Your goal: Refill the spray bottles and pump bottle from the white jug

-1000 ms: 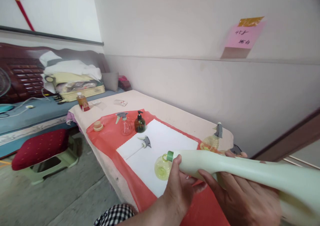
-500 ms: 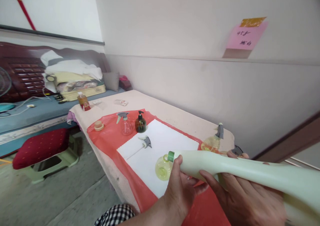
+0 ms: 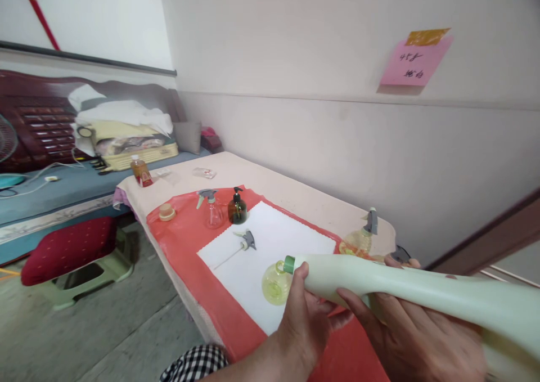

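Observation:
I hold a large pale green bottle (image 3: 422,295) tipped on its side, its green spout at the mouth of a small round yellow bottle (image 3: 275,283) that stands on a white cloth (image 3: 270,247). My left hand (image 3: 301,320) is wrapped round the big bottle's neck just behind the spout. My right hand (image 3: 415,337) grips the bottle's body from below. A grey trigger sprayer head (image 3: 244,240) with its tube lies loose on the cloth beyond the yellow bottle.
A red sheet (image 3: 181,233) covers the table, with a clear spray bottle (image 3: 211,209), a brown pump bottle (image 3: 237,206) and a tape roll (image 3: 166,211). A yellow spray bottle (image 3: 361,237) stands far right. A red stool (image 3: 70,252) sits left. The wall is close behind.

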Available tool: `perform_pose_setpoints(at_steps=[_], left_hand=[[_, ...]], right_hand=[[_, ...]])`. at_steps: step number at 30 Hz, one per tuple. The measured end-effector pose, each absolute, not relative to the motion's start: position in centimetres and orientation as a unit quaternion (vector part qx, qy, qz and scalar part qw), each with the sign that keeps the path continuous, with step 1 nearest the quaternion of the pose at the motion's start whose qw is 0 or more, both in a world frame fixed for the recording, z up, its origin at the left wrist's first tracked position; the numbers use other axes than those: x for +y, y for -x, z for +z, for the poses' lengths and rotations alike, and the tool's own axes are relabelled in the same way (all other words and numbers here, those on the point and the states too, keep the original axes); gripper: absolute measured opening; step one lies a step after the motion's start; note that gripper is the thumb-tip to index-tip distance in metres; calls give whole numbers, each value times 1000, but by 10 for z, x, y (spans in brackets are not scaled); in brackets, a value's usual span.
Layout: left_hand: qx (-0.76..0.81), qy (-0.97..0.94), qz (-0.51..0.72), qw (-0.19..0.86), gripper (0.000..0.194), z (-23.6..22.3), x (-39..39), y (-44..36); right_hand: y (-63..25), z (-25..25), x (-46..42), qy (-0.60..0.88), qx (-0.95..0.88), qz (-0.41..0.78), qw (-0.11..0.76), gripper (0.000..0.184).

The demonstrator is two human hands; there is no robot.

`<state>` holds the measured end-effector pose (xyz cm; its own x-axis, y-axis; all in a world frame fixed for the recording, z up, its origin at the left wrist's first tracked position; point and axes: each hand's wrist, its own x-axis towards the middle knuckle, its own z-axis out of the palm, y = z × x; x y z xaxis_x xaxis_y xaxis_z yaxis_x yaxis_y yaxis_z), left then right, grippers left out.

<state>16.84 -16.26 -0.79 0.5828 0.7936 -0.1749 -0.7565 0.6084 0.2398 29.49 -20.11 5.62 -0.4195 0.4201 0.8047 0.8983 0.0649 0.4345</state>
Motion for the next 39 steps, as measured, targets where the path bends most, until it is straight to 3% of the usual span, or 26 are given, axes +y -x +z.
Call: perform_pose_setpoints(at_steps=[39], left_hand=[[141, -42, 431, 890, 67, -5, -160, -169]], right_hand=[[-296, 57, -202, 466, -693, -495, 240, 43]])
